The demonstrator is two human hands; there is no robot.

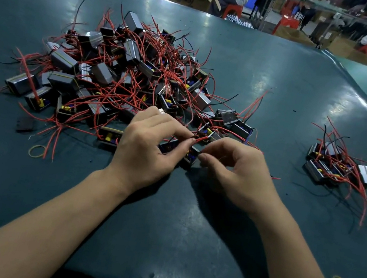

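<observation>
Head view: mid-table (pixel 187 225), both hands work on one small black box (pixel 190 157). The left hand (pixel 149 147) pinches its red wire (pixel 202 139), and the right hand (pixel 240 173) pinches the box's end. A tangled pile (pixel 125 74) lies at 11 o'clock, a smaller batch (pixel 339 166) at 3 o'clock.

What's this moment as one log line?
left hand, right hand: grip black box | big pile: behind | small pile: right
</observation>
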